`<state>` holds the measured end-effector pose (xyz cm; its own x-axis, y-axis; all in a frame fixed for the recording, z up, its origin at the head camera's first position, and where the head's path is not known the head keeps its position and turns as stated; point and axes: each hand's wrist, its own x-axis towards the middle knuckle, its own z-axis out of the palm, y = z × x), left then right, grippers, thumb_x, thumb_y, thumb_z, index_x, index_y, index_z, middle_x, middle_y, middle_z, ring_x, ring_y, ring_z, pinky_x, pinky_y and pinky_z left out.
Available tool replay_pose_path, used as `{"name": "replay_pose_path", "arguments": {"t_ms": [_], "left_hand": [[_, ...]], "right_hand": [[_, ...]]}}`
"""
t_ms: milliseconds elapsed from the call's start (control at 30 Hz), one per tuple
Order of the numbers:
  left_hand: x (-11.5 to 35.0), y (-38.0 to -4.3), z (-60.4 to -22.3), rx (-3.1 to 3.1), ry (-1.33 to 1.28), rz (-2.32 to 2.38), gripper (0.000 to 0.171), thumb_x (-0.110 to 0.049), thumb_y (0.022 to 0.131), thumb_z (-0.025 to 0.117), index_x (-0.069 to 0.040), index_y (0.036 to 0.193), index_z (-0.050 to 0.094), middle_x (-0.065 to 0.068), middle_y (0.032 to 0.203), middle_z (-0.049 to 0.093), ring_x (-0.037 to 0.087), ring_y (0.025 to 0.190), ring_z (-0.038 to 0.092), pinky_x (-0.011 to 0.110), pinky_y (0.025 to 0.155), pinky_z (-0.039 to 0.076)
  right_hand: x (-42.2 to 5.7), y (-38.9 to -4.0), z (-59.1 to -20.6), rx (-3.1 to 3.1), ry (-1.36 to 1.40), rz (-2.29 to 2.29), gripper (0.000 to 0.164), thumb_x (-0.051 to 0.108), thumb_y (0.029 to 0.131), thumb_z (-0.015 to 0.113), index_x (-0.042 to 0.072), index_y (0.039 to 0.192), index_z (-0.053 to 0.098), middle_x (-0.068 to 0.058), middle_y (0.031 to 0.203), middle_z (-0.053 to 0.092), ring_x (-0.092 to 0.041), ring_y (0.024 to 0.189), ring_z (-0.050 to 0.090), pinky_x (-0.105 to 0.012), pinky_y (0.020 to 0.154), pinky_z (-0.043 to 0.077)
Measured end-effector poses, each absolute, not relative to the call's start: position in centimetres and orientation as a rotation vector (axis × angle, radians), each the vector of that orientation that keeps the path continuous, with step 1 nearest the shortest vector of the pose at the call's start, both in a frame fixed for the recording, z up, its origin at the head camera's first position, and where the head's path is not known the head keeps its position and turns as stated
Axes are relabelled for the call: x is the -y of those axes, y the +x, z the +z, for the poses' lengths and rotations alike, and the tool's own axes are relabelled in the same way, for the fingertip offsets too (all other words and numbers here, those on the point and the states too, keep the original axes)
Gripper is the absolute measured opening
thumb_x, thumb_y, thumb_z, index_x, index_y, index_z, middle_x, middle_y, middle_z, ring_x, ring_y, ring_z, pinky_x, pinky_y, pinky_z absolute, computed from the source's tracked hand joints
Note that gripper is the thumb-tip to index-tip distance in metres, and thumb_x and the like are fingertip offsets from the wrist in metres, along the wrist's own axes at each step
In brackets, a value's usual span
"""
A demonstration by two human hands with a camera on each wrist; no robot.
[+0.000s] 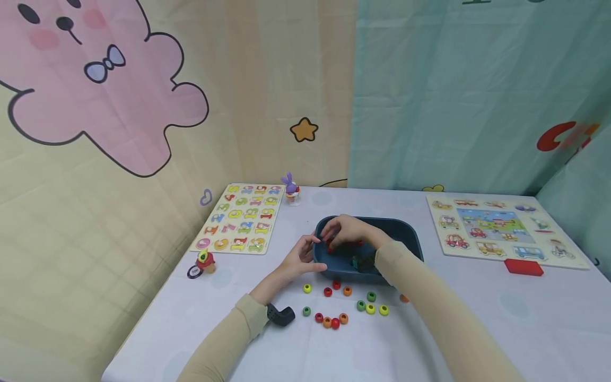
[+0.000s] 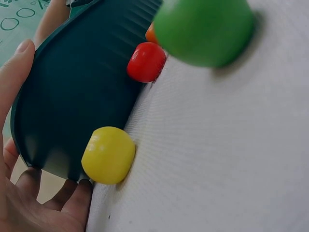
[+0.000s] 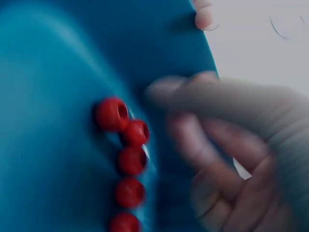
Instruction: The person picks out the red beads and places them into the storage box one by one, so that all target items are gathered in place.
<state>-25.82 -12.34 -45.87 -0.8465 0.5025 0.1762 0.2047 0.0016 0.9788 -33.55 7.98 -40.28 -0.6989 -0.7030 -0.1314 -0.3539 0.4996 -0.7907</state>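
"How does the tub point(image 1: 348, 275) lie?"

"On the desk point(image 1: 477, 318), open side up, its long axis running left to right."

"And the hands?"

"The left hand point(image 1: 302, 257) clasps its left end, thumb and fingers spread apart. The right hand point(image 1: 350, 229) reaches inside, fingers bent; blur keeps me from telling whether they pinch anything."

"The red beads point(image 3: 130, 162)?"

"Inside the tub, in a row; in the right wrist view, several holes face the right hand. Loose beads point(image 1: 370, 309) lie on the desk along the tub's near side."
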Motion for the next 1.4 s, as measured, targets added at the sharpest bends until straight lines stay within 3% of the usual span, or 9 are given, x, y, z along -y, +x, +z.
{"name": "replay_pose_path", "arguments": {"t_ms": [200, 433, 700, 833, 1100, 1400], "left_hand": [[12.4, -25.9, -45.8, -2.015, 0.758, 1.946, 0.061, -0.014, 0.074, 0.073, -0.01, 0.121, 0.034, 0.005, 0.143, 0.026, 0.023, 0.129, 0.027, 0.035, 0.101, 0.031], [12.2, -25.2, -44.4, -2.048, 0.705, 1.898, 0.06, -0.007, 0.076, 0.07, -0.005, 0.122, 0.032, 0.01, 0.146, 0.018, 0.026, 0.13, 0.023, 0.038, 0.102, 0.029], [12.0, -24.4, -43.2, -2.114, 0.702, 1.856, 0.06, -0.012, 0.076, 0.071, -0.002, 0.121, 0.032, 0.013, 0.147, 0.013, 0.027, 0.131, 0.021, 0.038, 0.102, 0.028], [12.0, -24.5, -43.2, -2.109, 0.703, 1.862, 0.061, -0.015, 0.075, 0.072, -0.003, 0.12, 0.033, 0.013, 0.147, 0.012, 0.026, 0.13, 0.023, 0.038, 0.102, 0.029], [12.1, -24.5, -43.4, -2.083, 0.702, 1.894, 0.061, -0.013, 0.075, 0.072, -0.002, 0.12, 0.033, 0.012, 0.147, 0.013, 0.025, 0.13, 0.024, 0.039, 0.102, 0.027], [12.0, -24.4, -43.3, -2.094, 0.679, 1.881, 0.064, -0.014, 0.075, 0.072, 0.001, 0.122, 0.031, 0.012, 0.147, 0.013, 0.026, 0.131, 0.022, 0.038, 0.102, 0.028]], "right_hand": [[-8.8, -31.6, -36.5, -2.265, -1.021, -1.17, 0.037, 0.008, 0.078, 0.068, 0.003, 0.112, 0.058, -0.009, 0.103, 0.063, -0.018, 0.086, 0.061, -0.031, 0.078, 0.05], [-10.8, -26.7, -35.1, -2.225, -1.149, -1.257, 0.033, 0.015, 0.081, 0.066, 0.003, 0.111, 0.058, -0.011, 0.1, 0.062, -0.024, 0.073, 0.06, -0.029, 0.064, 0.053], [-11.6, -21.1, -37.8, -2.215, -1.129, -1.293, 0.029, 0.018, 0.083, 0.064, 0.009, 0.11, 0.059, -0.008, 0.102, 0.062, -0.025, 0.068, 0.059, -0.026, 0.057, 0.051], [-11.6, -19.6, -39.7, -2.25, -1.115, -1.275, 0.033, 0.026, 0.083, 0.064, 0.01, 0.111, 0.059, -0.008, 0.097, 0.063, -0.016, 0.063, 0.058, -0.024, 0.056, 0.05], [-11.2, -18.4, -42.9, -2.487, -1.072, -1.177, 0.036, 0.032, 0.083, 0.062, 0.014, 0.114, 0.059, 0.006, 0.068, 0.055, -0.005, 0.052, 0.048, -0.02, 0.046, 0.044], [-10.8, -18.0, -44.3, -2.783, -1.025, -1.056, 0.028, 0.027, 0.084, 0.062, 0.022, 0.112, 0.061, 0.017, 0.08, 0.055, -0.002, 0.052, 0.043, -0.018, 0.046, 0.04]]}}
